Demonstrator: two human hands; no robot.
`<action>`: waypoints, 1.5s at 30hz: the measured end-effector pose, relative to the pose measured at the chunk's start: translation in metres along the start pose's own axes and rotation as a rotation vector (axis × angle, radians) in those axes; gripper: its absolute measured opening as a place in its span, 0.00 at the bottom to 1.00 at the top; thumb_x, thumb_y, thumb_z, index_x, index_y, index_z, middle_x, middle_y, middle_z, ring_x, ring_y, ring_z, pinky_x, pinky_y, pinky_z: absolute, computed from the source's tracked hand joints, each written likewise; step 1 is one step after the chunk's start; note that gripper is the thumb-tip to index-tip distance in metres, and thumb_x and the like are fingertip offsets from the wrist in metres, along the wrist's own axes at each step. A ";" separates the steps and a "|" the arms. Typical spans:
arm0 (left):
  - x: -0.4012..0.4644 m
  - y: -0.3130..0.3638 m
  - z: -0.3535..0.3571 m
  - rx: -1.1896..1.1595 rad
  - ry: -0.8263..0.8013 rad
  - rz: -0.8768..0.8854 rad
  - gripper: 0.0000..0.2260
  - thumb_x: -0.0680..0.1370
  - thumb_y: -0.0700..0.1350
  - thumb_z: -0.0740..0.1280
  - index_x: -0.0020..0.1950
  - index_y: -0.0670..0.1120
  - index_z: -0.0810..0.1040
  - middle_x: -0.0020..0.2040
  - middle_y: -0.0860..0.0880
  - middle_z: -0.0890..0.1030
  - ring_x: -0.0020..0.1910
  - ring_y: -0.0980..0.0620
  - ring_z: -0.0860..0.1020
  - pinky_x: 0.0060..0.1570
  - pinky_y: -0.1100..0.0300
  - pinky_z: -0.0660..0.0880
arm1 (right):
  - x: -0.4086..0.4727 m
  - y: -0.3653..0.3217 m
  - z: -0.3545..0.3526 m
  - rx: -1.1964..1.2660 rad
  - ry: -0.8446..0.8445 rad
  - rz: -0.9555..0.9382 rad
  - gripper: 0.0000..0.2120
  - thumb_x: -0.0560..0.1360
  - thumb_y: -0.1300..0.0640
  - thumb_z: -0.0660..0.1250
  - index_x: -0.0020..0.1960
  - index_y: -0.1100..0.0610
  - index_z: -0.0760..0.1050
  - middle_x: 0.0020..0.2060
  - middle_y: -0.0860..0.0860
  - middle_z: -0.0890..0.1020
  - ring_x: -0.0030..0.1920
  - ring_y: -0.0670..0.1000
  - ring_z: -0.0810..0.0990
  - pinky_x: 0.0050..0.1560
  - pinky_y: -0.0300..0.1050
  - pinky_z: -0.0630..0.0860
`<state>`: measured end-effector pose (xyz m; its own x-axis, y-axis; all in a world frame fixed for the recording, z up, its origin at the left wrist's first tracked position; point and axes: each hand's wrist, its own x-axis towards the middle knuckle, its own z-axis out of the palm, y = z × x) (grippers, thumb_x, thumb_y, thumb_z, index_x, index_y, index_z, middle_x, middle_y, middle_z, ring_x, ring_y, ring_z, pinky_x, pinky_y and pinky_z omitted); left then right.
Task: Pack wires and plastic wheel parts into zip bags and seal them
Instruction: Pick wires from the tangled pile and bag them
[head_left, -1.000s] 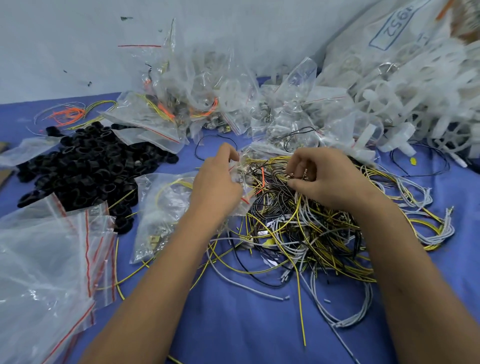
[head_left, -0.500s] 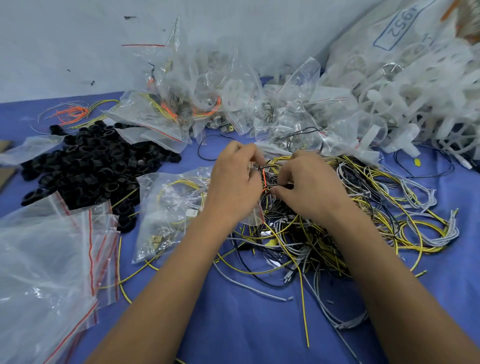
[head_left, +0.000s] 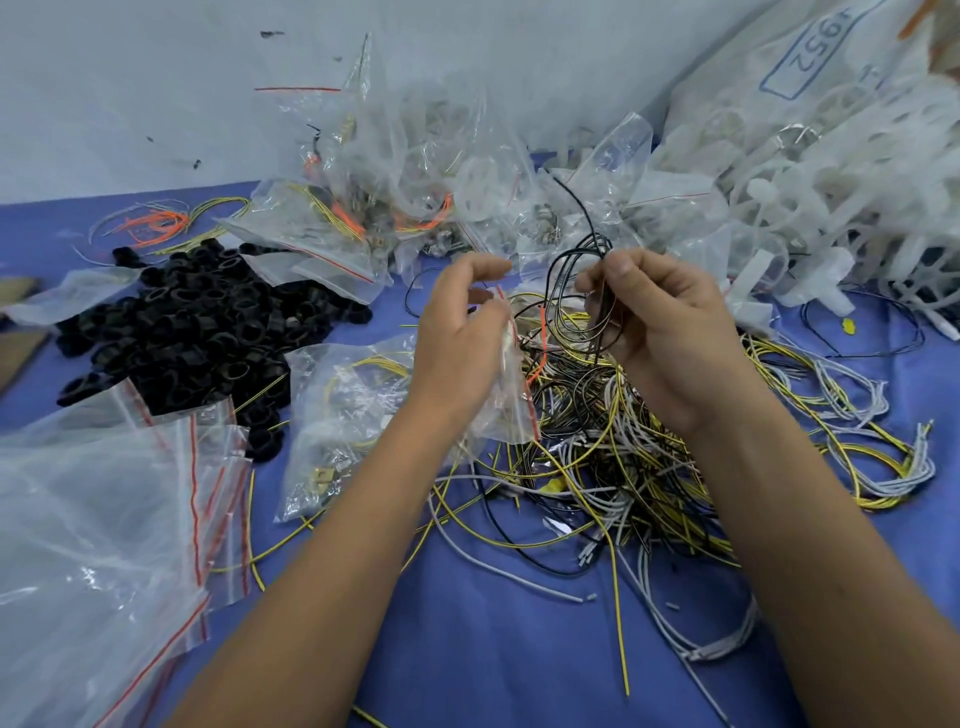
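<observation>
My left hand (head_left: 462, 332) grips the mouth of a clear zip bag (head_left: 511, 405) with a red seal strip, held just above the table. My right hand (head_left: 660, 322) pinches a looped black wire (head_left: 569, 280) lifted above the tangled pile of yellow, grey and black wires (head_left: 623, 457). The loop hangs right beside the bag's mouth. A second zip bag (head_left: 343, 415) holding yellow wires lies flat under my left forearm. Black plastic wheel rings (head_left: 192, 322) are heaped at the left.
Empty zip bags (head_left: 104, 519) are stacked at the near left. Filled bags (head_left: 395, 197) pile up against the back wall. White plastic wheel parts (head_left: 810, 208) spill from a large sack at the right. Blue cloth (head_left: 493, 649) covers the table.
My right hand has risen out of the wire pile with a looped black wire. My left hand has lifted the bag's mouth and moved slightly away from the right hand.
</observation>
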<state>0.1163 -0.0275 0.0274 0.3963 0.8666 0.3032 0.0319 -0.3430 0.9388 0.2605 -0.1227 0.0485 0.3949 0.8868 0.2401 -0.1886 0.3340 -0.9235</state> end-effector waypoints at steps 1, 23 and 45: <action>0.000 0.002 -0.003 -0.062 -0.056 0.013 0.14 0.77 0.43 0.61 0.60 0.50 0.79 0.59 0.54 0.81 0.55 0.60 0.77 0.54 0.62 0.75 | 0.000 0.000 -0.001 0.036 -0.026 -0.003 0.10 0.80 0.56 0.65 0.41 0.53 0.81 0.42 0.51 0.82 0.39 0.47 0.74 0.37 0.37 0.70; 0.005 -0.026 -0.014 0.412 -0.082 0.009 0.03 0.78 0.40 0.73 0.47 0.47 0.86 0.35 0.59 0.81 0.32 0.66 0.75 0.35 0.71 0.68 | 0.015 -0.006 -0.033 0.025 0.671 -0.224 0.13 0.84 0.55 0.64 0.41 0.54 0.78 0.29 0.45 0.79 0.31 0.45 0.74 0.33 0.40 0.71; 0.012 0.025 -0.061 0.283 -0.246 -0.352 0.08 0.75 0.30 0.73 0.40 0.40 0.79 0.35 0.41 0.78 0.29 0.50 0.77 0.29 0.64 0.75 | -0.012 0.026 0.034 -0.316 -0.351 0.044 0.09 0.83 0.64 0.62 0.45 0.65 0.76 0.37 0.46 0.83 0.39 0.43 0.80 0.40 0.36 0.77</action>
<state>0.0665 -0.0034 0.0642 0.5198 0.8480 -0.1031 0.4357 -0.1594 0.8859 0.2206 -0.1136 0.0317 0.0548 0.9705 0.2348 0.1057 0.2282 -0.9679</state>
